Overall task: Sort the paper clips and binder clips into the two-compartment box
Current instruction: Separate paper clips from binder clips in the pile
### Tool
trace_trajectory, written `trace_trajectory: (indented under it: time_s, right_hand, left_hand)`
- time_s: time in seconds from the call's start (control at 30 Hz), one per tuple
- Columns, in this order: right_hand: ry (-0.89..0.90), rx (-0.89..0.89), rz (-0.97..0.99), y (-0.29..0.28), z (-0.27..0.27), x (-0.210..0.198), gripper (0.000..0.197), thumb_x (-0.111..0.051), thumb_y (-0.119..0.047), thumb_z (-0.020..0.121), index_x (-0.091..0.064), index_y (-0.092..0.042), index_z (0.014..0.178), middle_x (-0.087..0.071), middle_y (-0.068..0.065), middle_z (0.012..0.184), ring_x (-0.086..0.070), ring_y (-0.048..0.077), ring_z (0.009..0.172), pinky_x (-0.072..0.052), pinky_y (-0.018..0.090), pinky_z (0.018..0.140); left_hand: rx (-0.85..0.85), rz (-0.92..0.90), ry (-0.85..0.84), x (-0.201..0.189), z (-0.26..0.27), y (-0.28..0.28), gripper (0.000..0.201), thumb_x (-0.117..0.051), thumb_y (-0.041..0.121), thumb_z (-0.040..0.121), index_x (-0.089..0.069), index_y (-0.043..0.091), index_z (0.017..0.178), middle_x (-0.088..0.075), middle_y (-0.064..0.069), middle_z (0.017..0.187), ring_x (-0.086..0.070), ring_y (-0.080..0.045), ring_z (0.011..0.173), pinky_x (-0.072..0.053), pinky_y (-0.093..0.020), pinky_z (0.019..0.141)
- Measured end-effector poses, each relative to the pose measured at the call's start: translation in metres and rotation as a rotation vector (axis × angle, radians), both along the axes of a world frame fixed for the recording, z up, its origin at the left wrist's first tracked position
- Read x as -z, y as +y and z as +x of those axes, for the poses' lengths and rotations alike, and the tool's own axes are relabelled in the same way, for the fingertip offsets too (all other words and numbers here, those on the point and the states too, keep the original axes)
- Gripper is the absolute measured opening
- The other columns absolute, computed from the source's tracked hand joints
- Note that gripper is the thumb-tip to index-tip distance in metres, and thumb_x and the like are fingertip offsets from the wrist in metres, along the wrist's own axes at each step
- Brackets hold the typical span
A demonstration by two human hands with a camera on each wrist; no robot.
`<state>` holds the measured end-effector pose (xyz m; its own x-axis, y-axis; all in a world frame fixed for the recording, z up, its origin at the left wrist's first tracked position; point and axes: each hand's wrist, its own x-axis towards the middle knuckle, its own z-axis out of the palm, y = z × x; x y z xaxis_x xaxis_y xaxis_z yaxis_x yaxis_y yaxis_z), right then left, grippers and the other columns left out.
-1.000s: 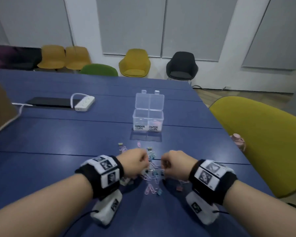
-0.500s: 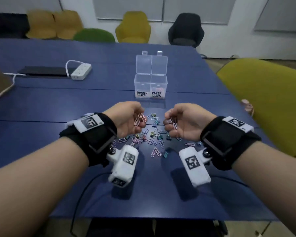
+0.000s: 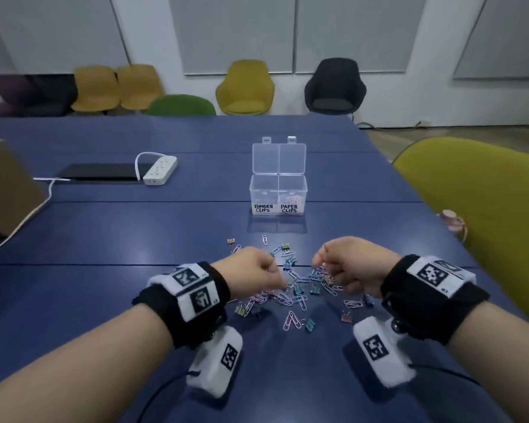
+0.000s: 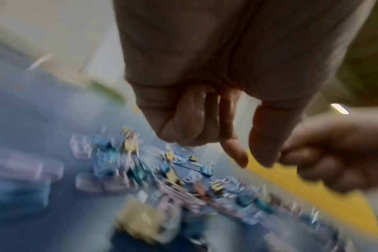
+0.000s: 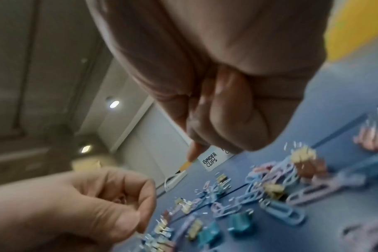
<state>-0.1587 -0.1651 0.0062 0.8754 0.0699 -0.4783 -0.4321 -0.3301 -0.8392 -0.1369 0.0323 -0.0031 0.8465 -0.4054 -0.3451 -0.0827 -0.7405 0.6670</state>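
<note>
Several pastel paper clips and small binder clips lie in a loose pile (image 3: 300, 288) on the blue table (image 3: 104, 239). My left hand (image 3: 272, 267) hovers over the pile's left edge, knuckles up and fingers curled. My right hand (image 3: 318, 261) hovers the same way over the right edge. Each fist grips paper clips, mostly hidden inside. The left wrist view shows my left hand (image 4: 244, 156) with forefinger and thumb pointing down at the blurred clips. Beyond the pile stands the clear two-compartment box (image 3: 258, 190), lid up, labelled BINDER CLIPS left and PAPER CLIPS right. Pink paper clips (image 3: 292, 198) lie in its right compartment.
A white power strip (image 3: 161, 170) and a flat black device (image 3: 101, 175) lie at the far left. A cardboard box (image 3: 3, 190) stands at the left edge. A yellow chair (image 3: 477, 215) and a pink bottle (image 3: 452, 222) sit past the table's right edge.
Half a second ago both hands were lifted and turned inward, showing paper clips in their fingers. Now they are lowered over the pile, knuckles up. The head view has tilted upward.
</note>
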Motion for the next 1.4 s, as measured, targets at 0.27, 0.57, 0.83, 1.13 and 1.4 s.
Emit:
trace_trajectory:
  time_s: [0.27,0.57,0.83,1.13,1.4]
  right_hand:
    - [-0.255,-0.625,-0.869,0.021,-0.004,0.001,0.01,-0.066,-0.025,0.078,-0.064,-0.019,0.071,-0.058,0.0,0.072,-0.051,0.017,0.069,-0.038,0.023,0.054]
    - [-0.256,-0.625,-1.127,0.045,0.008,0.016,0.033,-0.061,-0.015,0.081,-0.035,-0.016,0.061,-0.039,0.0,0.062,-0.044,0.021,0.055,-0.034,0.022,0.05]
    - [-0.266,-0.607,-1.089,0.041,0.004,0.018,0.032,-0.06,-0.015,0.079,-0.035,-0.014,0.058,-0.04,0.002,0.058,-0.039,0.019,0.051,-0.032,0.022,0.049]
    - [-0.178,-0.236,-0.268,0.019,0.003,0.004,0.024,-0.055,-0.008,0.086,-0.048,-0.015,0.064,-0.042,-0.001,0.055,-0.034,0.013,0.045,-0.03,0.021,0.042]
    - [0.043,0.266,0.807,0.013,-0.006,0.005,0.018,-0.044,0.0,0.089,-0.048,-0.008,0.073,-0.058,0.011,0.069,-0.058,0.016,0.053,-0.044,0.019,0.041]
  left_hand:
    - [0.338,0.421,-0.309,0.015,0.002,-0.022,0.016,-0.069,0.027,0.076,-0.062,0.023,0.089,-0.067,0.002,0.092,-0.059,-0.018,0.084,-0.049,-0.028,0.074]
    - [0.4,0.61,-0.358,0.015,0.0,-0.029,0.022,-0.048,0.016,0.088,-0.065,0.006,0.1,-0.068,-0.014,0.099,-0.051,-0.026,0.074,-0.037,-0.029,0.063]
    - [0.287,0.46,-0.306,0.006,-0.001,-0.019,0.015,-0.049,0.02,0.092,-0.06,0.01,0.095,-0.068,-0.008,0.098,-0.057,-0.023,0.082,-0.043,-0.029,0.071]
    - [-0.494,-0.992,0.533,0.003,0.001,0.036,0.018,-0.047,0.005,0.095,-0.054,0.004,0.078,-0.053,-0.008,0.07,-0.051,-0.015,0.061,-0.052,-0.023,0.051]
    - [-0.655,-1.266,0.526,0.004,0.001,0.057,0.013,-0.048,0.001,0.091,-0.06,0.003,0.088,-0.062,-0.005,0.067,-0.061,-0.011,0.053,-0.057,-0.02,0.054]
